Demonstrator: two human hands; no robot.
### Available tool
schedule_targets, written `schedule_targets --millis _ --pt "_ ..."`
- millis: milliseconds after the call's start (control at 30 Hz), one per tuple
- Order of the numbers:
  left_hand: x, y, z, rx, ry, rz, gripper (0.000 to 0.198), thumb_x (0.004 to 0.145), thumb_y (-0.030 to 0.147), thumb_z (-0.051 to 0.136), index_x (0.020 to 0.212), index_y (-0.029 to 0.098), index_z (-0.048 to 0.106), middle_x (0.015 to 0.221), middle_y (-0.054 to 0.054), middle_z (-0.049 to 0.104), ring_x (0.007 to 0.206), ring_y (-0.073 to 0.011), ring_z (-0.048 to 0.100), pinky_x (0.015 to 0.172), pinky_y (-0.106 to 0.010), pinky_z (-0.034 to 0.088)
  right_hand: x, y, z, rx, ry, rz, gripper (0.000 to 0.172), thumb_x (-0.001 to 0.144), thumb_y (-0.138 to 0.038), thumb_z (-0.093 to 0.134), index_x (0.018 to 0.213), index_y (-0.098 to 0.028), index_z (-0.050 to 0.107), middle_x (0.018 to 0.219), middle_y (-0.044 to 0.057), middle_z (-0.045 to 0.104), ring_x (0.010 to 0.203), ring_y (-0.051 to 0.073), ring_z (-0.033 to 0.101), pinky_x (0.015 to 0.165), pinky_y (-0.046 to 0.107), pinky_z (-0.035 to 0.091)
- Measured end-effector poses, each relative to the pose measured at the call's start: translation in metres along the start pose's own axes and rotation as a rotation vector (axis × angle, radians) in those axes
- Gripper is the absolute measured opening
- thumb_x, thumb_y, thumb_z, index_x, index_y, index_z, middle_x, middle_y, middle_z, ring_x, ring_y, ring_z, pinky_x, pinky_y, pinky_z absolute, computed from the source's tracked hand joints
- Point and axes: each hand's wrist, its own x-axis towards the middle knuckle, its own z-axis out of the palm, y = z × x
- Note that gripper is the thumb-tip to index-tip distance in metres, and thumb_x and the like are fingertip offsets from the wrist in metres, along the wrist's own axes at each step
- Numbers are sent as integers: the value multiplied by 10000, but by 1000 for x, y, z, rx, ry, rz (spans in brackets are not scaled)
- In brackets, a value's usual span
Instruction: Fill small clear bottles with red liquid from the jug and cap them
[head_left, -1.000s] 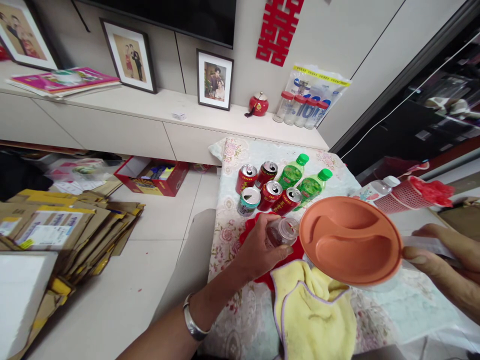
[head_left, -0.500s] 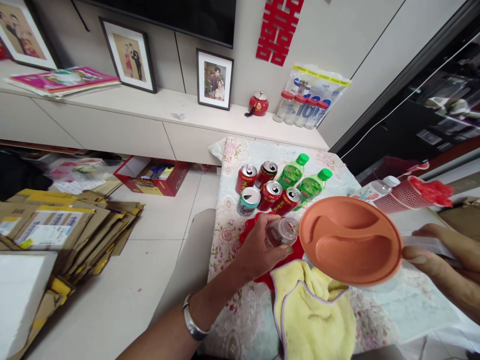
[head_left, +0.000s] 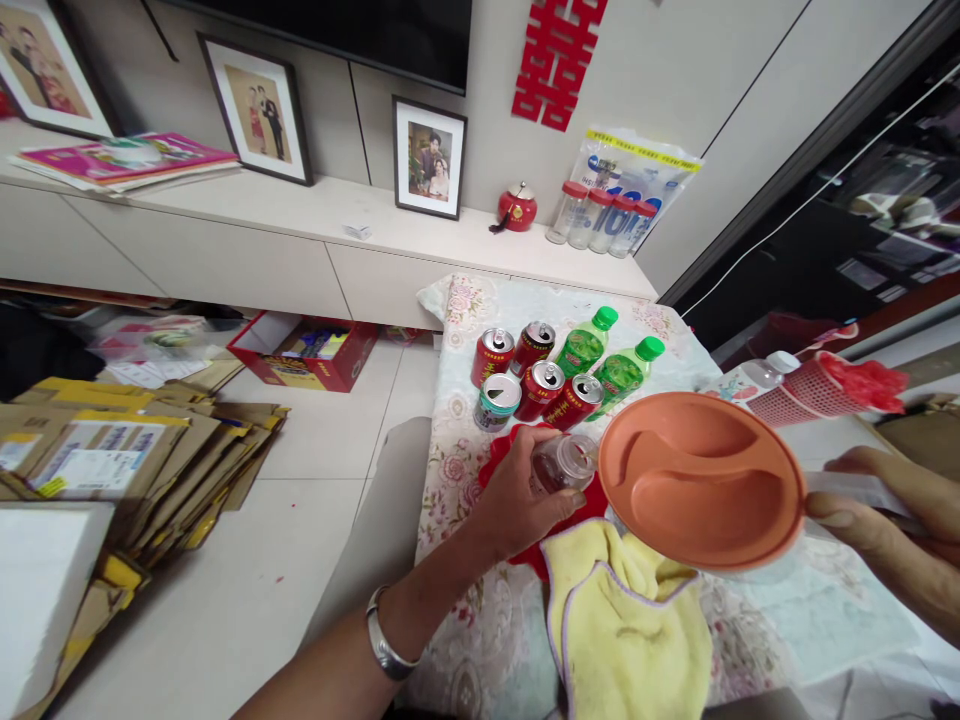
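My left hand [head_left: 517,497] is wrapped around a small clear jar [head_left: 556,466], its open mouth tilted toward the right. A pitcher with an orange lid [head_left: 701,485] is in my right hand [head_left: 881,515], gripped by its clear handle [head_left: 855,488]. The pitcher's front edge is close against the jar's mouth; I cannot tell whether liquid is passing. Most of the pitcher's body is hidden under its lid. Below the jar lies a red scalloped tray [head_left: 499,452], partly covered by my left hand. A yellow cloth [head_left: 637,640] rests in front of the pitcher.
Several drink cans [head_left: 541,388] and two green-capped bottles [head_left: 621,372] stand just behind the jar on the floral tablecloth [head_left: 457,470]. A clear bottle [head_left: 757,375] and a pink basket [head_left: 806,388] are at right. Flattened cardboard [head_left: 142,450] lies left on the floor.
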Motion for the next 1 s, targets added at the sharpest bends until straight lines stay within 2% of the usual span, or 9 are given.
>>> schedule_targets --millis 533,1000 --pt "1 -5 -1 20 10 19 591 764 212 822 1273 245 523 1272 -96 678 1180 -296 678 1046 -488 545 -5 5 2 -49 -12 38 348 1046 -590 594 980 -256 665 576 -65 438 420 85 429 430 235 325" --pt "1 -7 -1 49 22 35 596 769 184 846 1269 257 529 1280 -92 689 1184 -293 680 1061 -493 543 -3 5 3 -23 -13 19 312 1039 -562 625 985 -257 665 583 -77 474 415 68 450 436 209 354"
